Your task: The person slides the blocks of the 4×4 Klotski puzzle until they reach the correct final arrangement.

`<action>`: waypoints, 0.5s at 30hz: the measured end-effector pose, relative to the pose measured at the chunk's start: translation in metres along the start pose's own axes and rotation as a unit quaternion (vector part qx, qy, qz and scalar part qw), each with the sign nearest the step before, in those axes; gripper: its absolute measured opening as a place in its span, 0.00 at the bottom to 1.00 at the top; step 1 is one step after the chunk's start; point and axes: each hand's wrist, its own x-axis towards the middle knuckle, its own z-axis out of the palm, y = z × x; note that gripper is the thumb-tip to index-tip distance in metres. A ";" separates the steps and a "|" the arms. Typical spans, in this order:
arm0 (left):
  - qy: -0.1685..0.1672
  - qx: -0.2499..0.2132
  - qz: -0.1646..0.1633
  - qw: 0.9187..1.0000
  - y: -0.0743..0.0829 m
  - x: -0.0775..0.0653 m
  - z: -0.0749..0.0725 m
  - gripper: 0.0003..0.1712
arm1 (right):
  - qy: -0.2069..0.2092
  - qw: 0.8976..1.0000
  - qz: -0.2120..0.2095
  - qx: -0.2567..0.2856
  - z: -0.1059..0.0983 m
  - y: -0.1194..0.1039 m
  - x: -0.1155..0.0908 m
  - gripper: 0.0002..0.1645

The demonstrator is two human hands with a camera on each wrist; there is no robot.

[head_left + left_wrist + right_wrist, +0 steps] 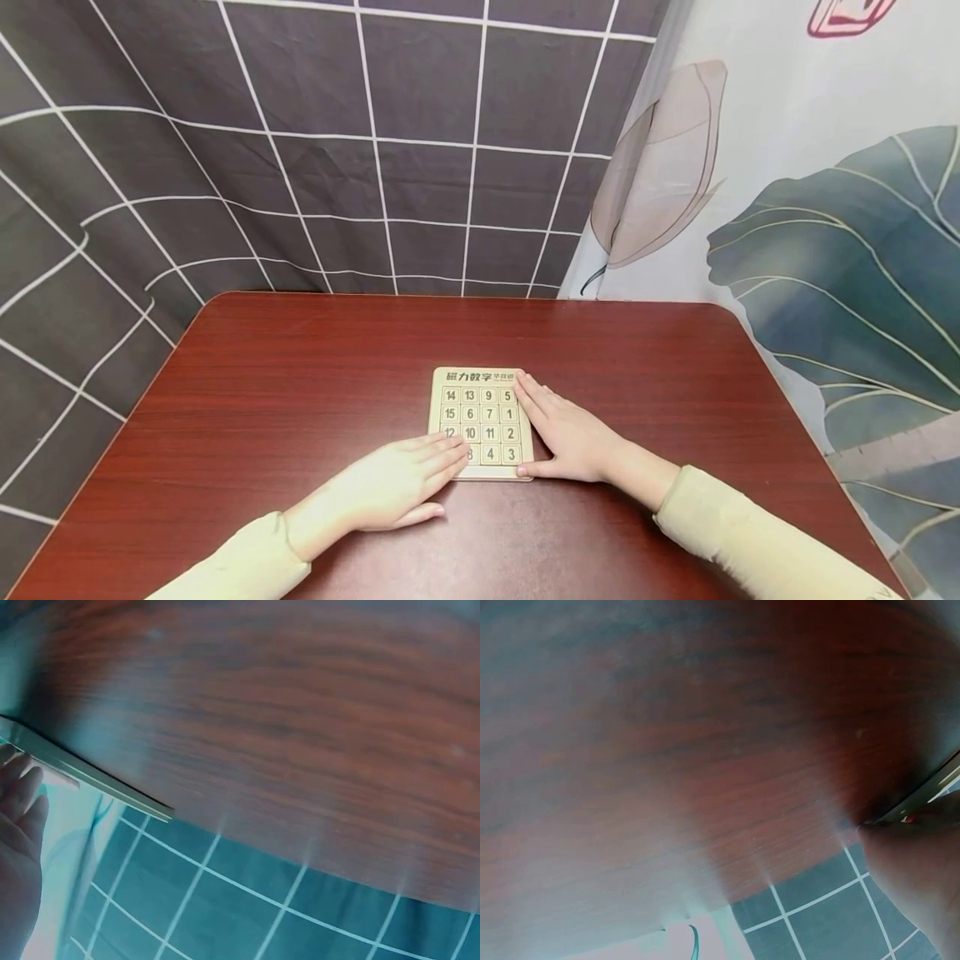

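A cream-coloured sliding number puzzle [482,472] lies flat on the table, its numbered tiles in rows under a printed heading. My left hand [390,487] rests its nearly straight fingers on the lower left tiles, hiding one in the bottom row; the thumb sticks out below the board. Along the right edge, my right hand [573,433] lies with extended fingers touching near the top corner and the thumb at the bottom corner. In the left wrist view the puzzle's side edge [97,776] shows beside the left hand [19,847]. The right wrist view catches part of the right hand [911,862] against the board.
The puzzle sits on a reddish-brown wooden table [315,367] with rounded far corners. Behind it hangs a dark curtain [300,167] with a white grid. To the right is a pale curtain [780,100] printed with large leaves.
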 end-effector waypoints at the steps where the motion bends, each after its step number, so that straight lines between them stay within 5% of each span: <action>1: 0.003 -0.004 -0.002 1.000 -0.002 -0.001 0.000 0.37 | 0.000 1.000 0.000 0.001 0.000 0.000 0.000 0.71; 8: 0.008 -0.008 -0.041 0.999 -0.016 -0.011 -0.002 0.37 | 0.002 1.000 -0.003 -0.005 0.002 0.001 0.000 0.71; 15: -0.001 -0.007 -0.045 0.999 -0.020 -0.013 -0.002 0.36 | 0.003 1.000 -0.004 -0.008 0.001 0.000 0.000 0.71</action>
